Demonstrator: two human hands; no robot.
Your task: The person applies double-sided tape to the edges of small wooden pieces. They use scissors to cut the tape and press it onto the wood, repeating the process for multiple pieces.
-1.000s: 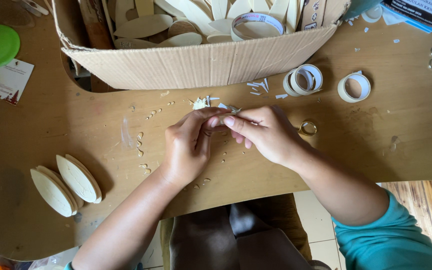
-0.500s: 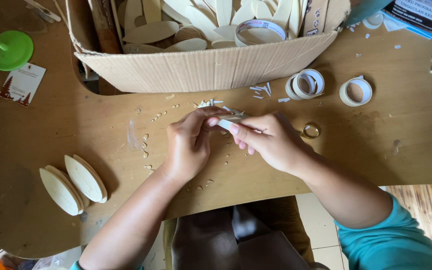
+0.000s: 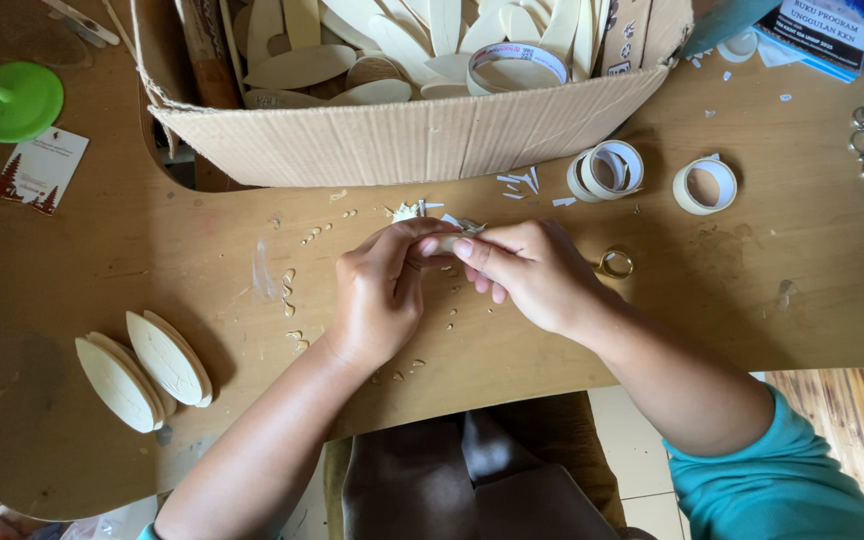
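We've 1 cam only, head-worn, looking almost straight down at the wooden table (image 3: 772, 300), close range. Our left hand (image 3: 377, 295) & right hand (image 3: 532, 275) sit mid-frame; cardboard box (image 3: 422, 140) along top edge.

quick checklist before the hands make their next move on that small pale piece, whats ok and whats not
1. Small pale piece pinched between both hands: ok.
2. Left hand and right hand meet over the wooden table: ok.
3. Tape rolls lie beside the right hand: ok.
4. Table around the hands free of scraps: not ok, bits lie scattered.
5. Leaf-shaped pieces stacked apart from the hands: ok.
6. State of the piece under the fingers: cannot tell.
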